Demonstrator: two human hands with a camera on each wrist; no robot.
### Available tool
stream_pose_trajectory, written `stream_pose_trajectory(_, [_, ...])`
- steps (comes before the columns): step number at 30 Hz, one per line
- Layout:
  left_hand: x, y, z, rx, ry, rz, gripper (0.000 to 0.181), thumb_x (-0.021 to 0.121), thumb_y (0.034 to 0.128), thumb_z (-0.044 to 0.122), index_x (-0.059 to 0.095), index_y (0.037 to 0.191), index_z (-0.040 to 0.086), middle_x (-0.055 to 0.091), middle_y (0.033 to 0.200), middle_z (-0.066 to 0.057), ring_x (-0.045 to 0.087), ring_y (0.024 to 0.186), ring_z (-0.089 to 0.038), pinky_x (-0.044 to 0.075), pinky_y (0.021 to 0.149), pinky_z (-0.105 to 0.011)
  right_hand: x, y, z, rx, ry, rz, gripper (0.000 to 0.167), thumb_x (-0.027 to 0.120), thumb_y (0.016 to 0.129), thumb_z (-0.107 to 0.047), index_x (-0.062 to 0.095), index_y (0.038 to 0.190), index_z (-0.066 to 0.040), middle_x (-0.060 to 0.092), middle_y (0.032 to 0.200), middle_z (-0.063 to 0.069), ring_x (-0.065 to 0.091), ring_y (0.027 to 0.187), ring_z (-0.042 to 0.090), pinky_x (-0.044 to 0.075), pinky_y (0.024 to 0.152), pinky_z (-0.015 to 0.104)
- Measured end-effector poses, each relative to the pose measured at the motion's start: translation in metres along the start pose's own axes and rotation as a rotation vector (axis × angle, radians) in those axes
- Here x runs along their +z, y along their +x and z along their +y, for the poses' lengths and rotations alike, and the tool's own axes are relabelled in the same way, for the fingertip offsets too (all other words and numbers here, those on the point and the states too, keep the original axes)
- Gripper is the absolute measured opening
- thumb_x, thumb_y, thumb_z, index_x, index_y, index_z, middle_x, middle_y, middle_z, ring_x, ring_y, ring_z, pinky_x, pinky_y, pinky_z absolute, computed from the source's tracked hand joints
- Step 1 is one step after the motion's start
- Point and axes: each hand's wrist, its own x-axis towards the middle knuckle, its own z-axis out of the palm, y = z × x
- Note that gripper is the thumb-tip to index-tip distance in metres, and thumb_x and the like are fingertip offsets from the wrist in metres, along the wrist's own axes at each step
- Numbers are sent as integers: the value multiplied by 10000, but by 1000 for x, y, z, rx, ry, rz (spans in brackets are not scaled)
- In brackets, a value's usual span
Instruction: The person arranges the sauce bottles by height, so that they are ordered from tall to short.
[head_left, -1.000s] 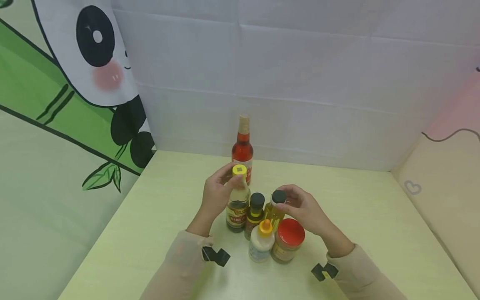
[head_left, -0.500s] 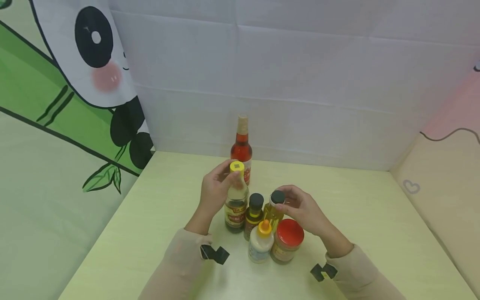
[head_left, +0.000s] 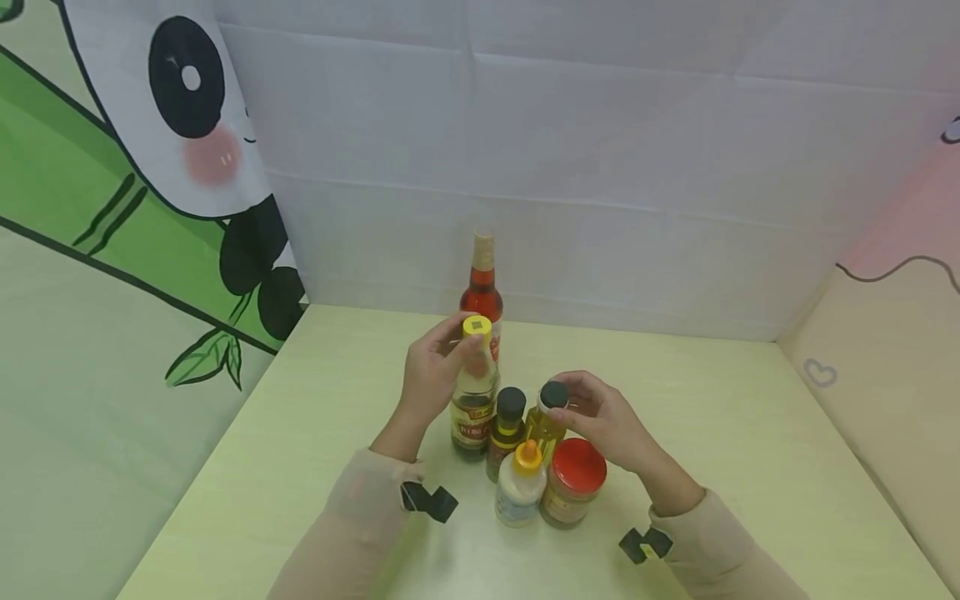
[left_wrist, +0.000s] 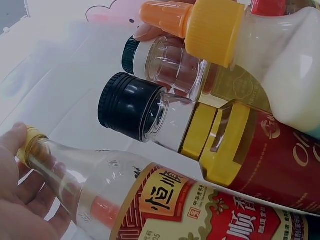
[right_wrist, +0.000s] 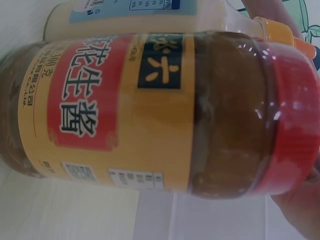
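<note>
My left hand [head_left: 429, 371] grips the neck of a glass vinegar bottle [head_left: 472, 417], just below its yellow cap; the bottle is dark in its lower part. With thumb and fingers, my right hand [head_left: 609, 417] holds the top of a yellow oil bottle [head_left: 545, 425] with a dark green cap. Between these two stands an olive oil bottle [left_wrist: 225, 145] with a black cap. In front are a white squeeze bottle [head_left: 519, 493] with an orange nozzle and a peanut butter jar [right_wrist: 150, 110] with a red lid. That jar hides most of my right hand in the right wrist view.
A tall bottle of red liquid [head_left: 482, 302] stands behind the vinegar bottle, partly hidden by it. A pale table [head_left: 712, 467] bears everything. A white sheet [head_left: 600, 167] hangs at the back, with printed cloth walls on both sides.
My left hand and the vinegar bottle have shifted slightly away from me, toward the red bottle. My right hand stays on the oil bottle. The head view has drifted a little.
</note>
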Motion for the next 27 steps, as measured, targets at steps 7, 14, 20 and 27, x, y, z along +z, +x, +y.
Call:
stream_pose_trajectory(7, [4, 6, 4, -36, 7, 0, 350, 698, 913, 148, 642, 1223, -7, 667, 1133, -146, 608, 1054, -252, 502, 902, -382, 0, 0, 1, 1, 5, 4, 390, 705, 902, -94, 541, 1243, -1, 620, 1171, 144, 608, 1099, 319, 489, 942, 403])
stream_pose_trajectory(14, [8, 12, 6, -44, 9, -8, 356, 695, 916, 138, 635, 1231, -17, 669, 1103, -173, 618, 1040, -277, 508, 893, -390, 0, 0, 1, 11, 6, 0, 401, 709, 901, -104, 536, 1248, 0, 623, 1174, 147, 609, 1094, 322, 501, 924, 389])
stream_pose_trajectory(20, [10, 16, 5, -68, 13, -10, 391, 698, 914, 143, 621, 1265, -14, 670, 1083, -170, 630, 1014, -287, 526, 849, -381, -1, 0, 1, 13, -2, 7, 409, 714, 896, -97, 537, 1252, 0, 626, 1174, 151, 609, 1095, 332, 498, 929, 403])
stream_pose_trajectory(27, [12, 20, 0, -65, 23, -16, 352, 700, 916, 157, 645, 1230, 6, 676, 1066, -166, 651, 966, -290, 537, 822, -378, 0, 1, -1, 10, -1, 7, 412, 715, 895, -99, 538, 1254, -2, 625, 1177, 150, 607, 1105, 333, 491, 937, 418])
